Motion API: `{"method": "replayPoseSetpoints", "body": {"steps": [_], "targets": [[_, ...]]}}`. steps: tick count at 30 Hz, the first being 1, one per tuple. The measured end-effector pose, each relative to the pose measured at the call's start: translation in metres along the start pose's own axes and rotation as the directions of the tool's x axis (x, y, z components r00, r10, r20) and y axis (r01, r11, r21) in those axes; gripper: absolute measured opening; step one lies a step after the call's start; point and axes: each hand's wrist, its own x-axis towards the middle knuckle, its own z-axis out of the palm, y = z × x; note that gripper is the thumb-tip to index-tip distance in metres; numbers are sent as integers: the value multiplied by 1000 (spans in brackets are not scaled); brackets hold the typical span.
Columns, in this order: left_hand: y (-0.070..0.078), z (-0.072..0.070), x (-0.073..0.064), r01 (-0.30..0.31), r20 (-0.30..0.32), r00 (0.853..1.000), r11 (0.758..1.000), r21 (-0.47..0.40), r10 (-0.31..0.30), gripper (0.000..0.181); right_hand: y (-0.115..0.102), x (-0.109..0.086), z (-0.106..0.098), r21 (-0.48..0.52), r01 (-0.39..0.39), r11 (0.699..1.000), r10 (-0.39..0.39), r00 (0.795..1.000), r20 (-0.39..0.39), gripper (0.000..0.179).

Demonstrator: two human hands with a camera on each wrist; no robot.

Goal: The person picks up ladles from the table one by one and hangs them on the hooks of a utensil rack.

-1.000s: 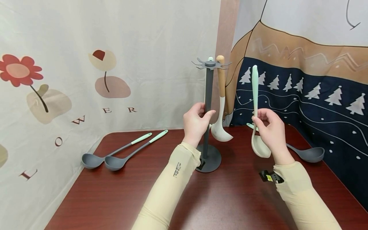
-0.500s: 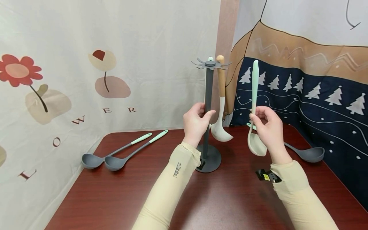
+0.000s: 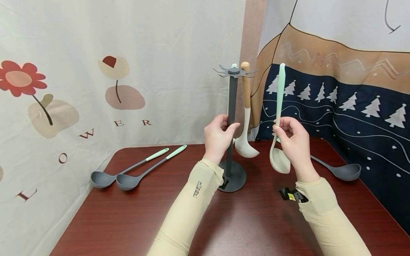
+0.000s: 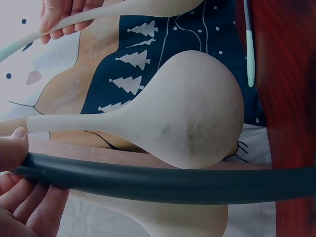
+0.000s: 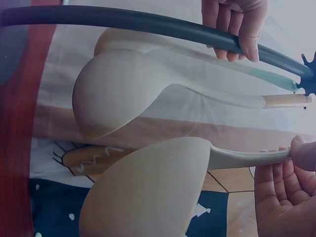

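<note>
My left hand [image 3: 219, 137] grips the post of a dark grey utensil stand [image 3: 233, 96], whose round base rests on the table. In my right hand [image 3: 294, 140] a cream ladle [image 3: 280, 161] with a mint green handle is pinched by its neck, upright and above the table, to the right of the stand. A white ladle [image 3: 246, 147] with a wooden handle hangs from the stand's hooked top. Behind the post hangs another cream ladle with a mint handle [image 5: 269, 76], mostly hidden in the head view; the right wrist view shows its bowl [image 5: 111, 42].
Two grey ladles [image 3: 103, 179] with mint handles lie on the left of the dark red table [image 3: 128, 220]. Another grey ladle [image 3: 347, 172] lies at the right, partly behind my right hand. Printed curtains [image 3: 179, 71] stand behind the table.
My right hand has moved left and slightly up with the cream ladle, bringing it closer to the stand. The left hand has stayed on the post.
</note>
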Motion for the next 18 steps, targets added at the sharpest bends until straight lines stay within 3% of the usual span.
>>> {"method": "replayPoseSetpoints", "body": {"steps": [18], "targets": [[1,0,-1,2,0,1000,1000,-11,-2,23,-6,1,13,41,-20,999,18,999,45,20]]}}
